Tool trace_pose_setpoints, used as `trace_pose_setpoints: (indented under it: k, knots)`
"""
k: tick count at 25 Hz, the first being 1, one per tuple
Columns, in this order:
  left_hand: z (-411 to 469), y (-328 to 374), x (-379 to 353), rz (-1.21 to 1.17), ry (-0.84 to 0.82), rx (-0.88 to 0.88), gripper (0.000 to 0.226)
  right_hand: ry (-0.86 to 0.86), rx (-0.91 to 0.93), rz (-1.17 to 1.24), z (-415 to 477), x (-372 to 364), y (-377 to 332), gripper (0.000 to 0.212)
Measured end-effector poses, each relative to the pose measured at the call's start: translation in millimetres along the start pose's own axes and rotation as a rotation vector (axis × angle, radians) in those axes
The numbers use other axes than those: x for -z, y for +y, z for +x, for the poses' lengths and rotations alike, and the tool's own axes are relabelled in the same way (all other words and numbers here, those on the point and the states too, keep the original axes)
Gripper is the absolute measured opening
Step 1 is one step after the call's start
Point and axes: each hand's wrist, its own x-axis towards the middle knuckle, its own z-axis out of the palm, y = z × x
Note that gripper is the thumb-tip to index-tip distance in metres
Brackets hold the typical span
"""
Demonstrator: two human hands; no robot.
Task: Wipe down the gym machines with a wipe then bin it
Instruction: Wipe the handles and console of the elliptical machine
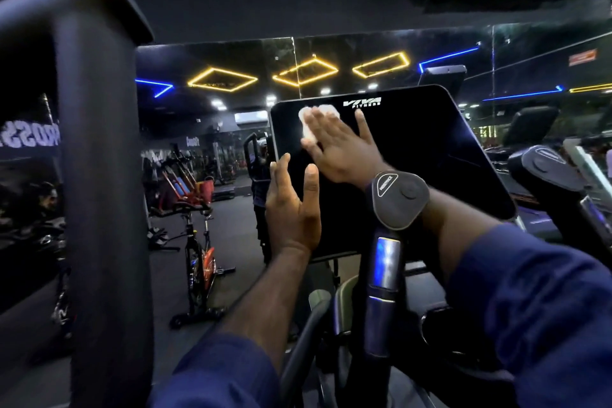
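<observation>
Crumpled white wipe (306, 129): upper left of glossy black console screen (414, 149), just left of "VIVA FITNESS" logo, pinned flat under right hand (337, 149). Fingers straight, spread, nothing clamped.
Left hand (293, 209): braced at screen's lower left edge, fingers near straight, thumb laid on glass.
Judged: screen pass under way, most of glass not yet covered.
Advised: even pressure applied through palm; overlapping passes run top to bottom; panel steadied by left hand against tilt; grey handle-top knob (399, 199) near right wrist to be avoided.
</observation>
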Motion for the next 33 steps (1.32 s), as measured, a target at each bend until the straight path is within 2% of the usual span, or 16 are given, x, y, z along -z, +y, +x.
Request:
trace_pose_setpoints:
  k: [6, 9, 11, 12, 14, 15, 17, 18, 20, 21, 23, 25, 27, 29, 31, 33]
  knots:
    - [3, -5, -3, -0.007, 0.029, -0.022, 0.089, 0.041, -0.533, 0.06, 3, 31, 101, 0.09]
    - [0, -2, -3, 0.003, -0.009, -0.024, 0.087, 0.01, -0.71, 0.157, -36, 34, 109, 0.094]
    - [-1, 1, -3, 0.008, -0.017, -0.02, 0.088, -0.007, -0.696, 0.214, -68, 36, 76, 0.09]
    - [-2, 3, -2, 0.025, -0.017, -0.021, 0.089, -0.033, -0.61, 0.247, -92, 33, 53, 0.084]
    - [-4, 8, 0, 0.087, -0.047, -0.031, 0.091, -0.228, -0.508, 0.283, -130, 26, -1, 0.058]
    - [-5, 9, 0, 0.13, -0.069, -0.029, 0.091, -0.244, -0.397, 0.244, -140, 23, -25, 0.046]
    - [-7, 8, -1, 0.211, -0.097, -0.03, 0.091, -0.144, -0.329, 0.283, -162, 30, -49, 0.037]
    - [-6, 6, -1, 0.234, -0.106, -0.032, 0.091, -0.077, -0.29, 0.122, -172, 30, -37, 0.037]
    - [-4, 3, -3, 0.248, -0.109, -0.035, 0.091, 0.059, -0.292, 0.314, -182, 23, -7, 0.042]
    - [-4, 3, -4, 0.252, -0.11, -0.04, 0.091, 0.166, -0.243, 0.231, -175, 18, 26, 0.046]
    - [-6, 2, -4, 0.249, -0.11, -0.041, 0.092, 0.121, -0.459, 0.177, -177, 27, 53, 0.043]
    - [-5, 3, -2, 0.252, -0.11, -0.05, 0.091, 0.16, -0.607, 0.194, -183, 32, 43, 0.025]
    - [-6, 8, -1, 0.26, -0.107, -0.028, 0.087, 0.117, -0.583, 0.264, -189, 25, 1, 0.018]
    - [-17, 11, -2, 0.295, -0.107, 0.063, 0.08, 0.032, -0.552, 0.511, -193, 27, -41, 0.031]
    - [-42, 17, -1, 0.302, -0.123, 0.183, 0.08, 0.003, -0.59, 0.516, -194, 36, -44, 0.03]
    - [-65, 24, 7, 0.159, -0.134, 0.275, 0.081, 0.097, -0.588, 0.538, -201, 42, -32, 0.019]
